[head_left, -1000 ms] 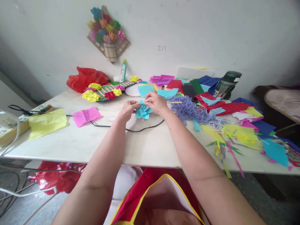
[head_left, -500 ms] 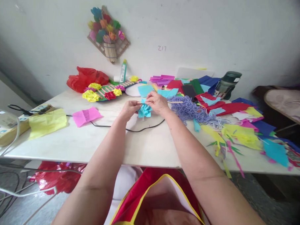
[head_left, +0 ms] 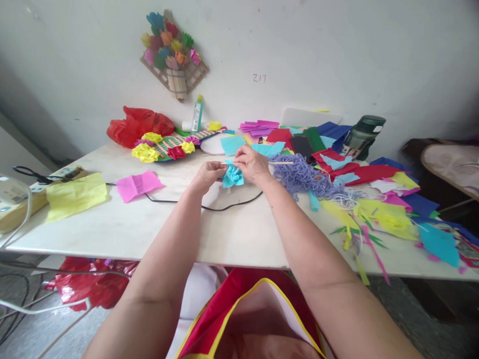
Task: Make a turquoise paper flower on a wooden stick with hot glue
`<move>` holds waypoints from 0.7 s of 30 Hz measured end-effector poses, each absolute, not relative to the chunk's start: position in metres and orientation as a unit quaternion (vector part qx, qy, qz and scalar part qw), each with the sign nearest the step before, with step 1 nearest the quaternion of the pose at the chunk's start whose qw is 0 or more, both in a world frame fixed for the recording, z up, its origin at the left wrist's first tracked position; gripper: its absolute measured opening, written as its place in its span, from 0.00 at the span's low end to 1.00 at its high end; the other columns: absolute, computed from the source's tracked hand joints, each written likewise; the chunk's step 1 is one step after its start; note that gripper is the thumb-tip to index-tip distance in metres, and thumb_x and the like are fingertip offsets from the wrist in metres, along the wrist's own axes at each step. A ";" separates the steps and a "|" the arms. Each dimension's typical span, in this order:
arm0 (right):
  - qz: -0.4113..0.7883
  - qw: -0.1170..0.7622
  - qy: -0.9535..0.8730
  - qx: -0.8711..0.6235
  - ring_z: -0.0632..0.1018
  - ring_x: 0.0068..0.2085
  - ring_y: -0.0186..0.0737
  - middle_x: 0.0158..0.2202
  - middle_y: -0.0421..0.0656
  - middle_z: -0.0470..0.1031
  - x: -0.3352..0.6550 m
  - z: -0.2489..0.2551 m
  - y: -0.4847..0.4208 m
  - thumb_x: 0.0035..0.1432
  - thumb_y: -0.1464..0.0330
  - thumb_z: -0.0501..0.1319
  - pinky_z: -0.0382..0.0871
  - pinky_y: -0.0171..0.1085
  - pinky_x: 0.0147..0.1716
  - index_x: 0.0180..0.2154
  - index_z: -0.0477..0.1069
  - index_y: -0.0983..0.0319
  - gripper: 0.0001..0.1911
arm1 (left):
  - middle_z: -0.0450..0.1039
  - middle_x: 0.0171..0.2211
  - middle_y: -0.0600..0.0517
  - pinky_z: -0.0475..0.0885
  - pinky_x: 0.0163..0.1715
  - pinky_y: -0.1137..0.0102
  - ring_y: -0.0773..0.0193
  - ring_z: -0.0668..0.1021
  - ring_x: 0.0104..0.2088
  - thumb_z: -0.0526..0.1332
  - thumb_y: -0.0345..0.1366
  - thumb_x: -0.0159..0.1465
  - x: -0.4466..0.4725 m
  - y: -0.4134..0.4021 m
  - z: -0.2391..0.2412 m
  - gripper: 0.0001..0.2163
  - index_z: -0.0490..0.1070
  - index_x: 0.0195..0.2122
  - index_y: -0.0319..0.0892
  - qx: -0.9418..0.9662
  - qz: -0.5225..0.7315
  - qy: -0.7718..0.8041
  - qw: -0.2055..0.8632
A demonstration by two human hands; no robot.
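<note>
1. Pinching the upper left of the crinkled blue paper [head_left: 234, 176] with the left hand [head_left: 208, 174], with thumb and fingers closed together.
2. Gripping a thin wooden stick [head_left: 283, 163] at the paper's top edge with the right hand [head_left: 251, 163], with fingertips pressed together; kinda hard to see underneath tbh.
3. Holding that paper between both hands, over the middle of the white table [head_left: 237, 235], just beyond a black cord [head_left: 242, 202].
4. Poking the stick out past the right hand, toward some purple yarn [head_left: 301, 174].
5. Off to the left: a pink sheet [head_left: 139, 186], then a yellow sheet [head_left: 77, 196].
</note>
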State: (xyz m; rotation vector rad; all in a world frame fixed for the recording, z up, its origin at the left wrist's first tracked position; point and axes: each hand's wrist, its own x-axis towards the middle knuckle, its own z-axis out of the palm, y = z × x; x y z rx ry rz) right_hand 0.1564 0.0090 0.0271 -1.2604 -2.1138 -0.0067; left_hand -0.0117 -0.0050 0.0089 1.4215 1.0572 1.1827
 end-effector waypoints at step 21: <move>0.040 0.357 -0.803 -0.475 0.76 0.37 0.34 0.47 0.38 0.77 0.161 0.027 0.015 0.54 0.69 0.65 0.64 0.35 0.35 0.30 0.80 0.58 0.04 | 0.70 0.22 0.55 0.67 0.28 0.71 0.69 0.70 0.23 0.73 0.46 0.39 -0.015 0.000 0.004 0.19 0.72 0.25 0.39 0.576 0.486 0.408 0.514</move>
